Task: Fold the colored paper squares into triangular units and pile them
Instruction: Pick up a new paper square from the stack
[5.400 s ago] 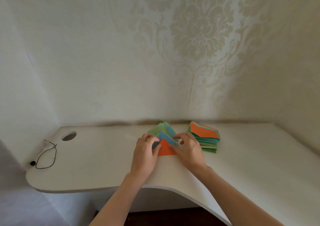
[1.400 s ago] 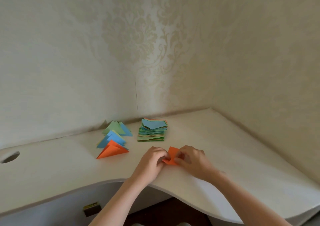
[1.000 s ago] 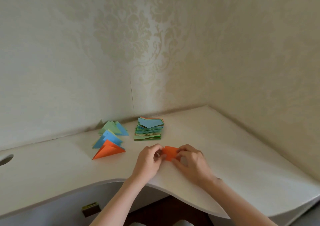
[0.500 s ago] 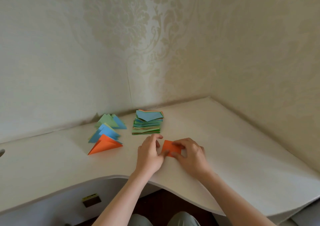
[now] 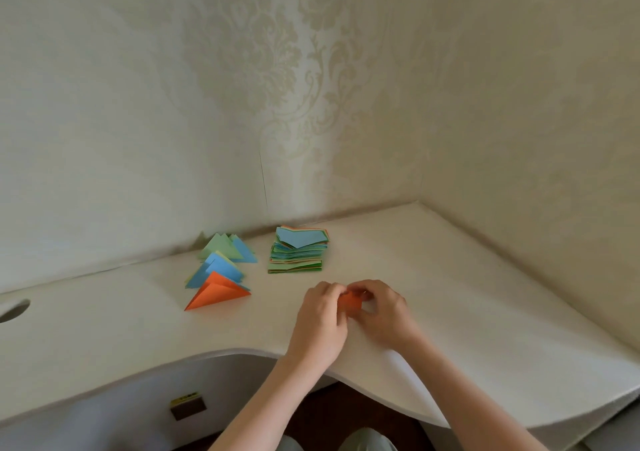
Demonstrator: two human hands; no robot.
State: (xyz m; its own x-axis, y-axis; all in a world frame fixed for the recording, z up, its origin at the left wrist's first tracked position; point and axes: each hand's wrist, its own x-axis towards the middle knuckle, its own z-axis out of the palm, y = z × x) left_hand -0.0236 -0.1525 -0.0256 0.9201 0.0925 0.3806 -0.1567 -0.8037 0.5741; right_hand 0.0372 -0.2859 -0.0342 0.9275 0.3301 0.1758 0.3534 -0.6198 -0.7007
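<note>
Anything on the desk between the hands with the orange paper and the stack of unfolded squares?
No. In the head view that strip of desk between the orange paper and the stack of squares is bare white surface.

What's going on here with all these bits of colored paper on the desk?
A person is folding paper at a white desk. Both hands, the left hand and the right hand, are pinching a small orange paper between them, partway through a fold. Behind it sits a stack of unfolded squares with a blue sheet on top. To the left stand the finished triangles, in green, blue and orange, with an orange one nearest.
</note>
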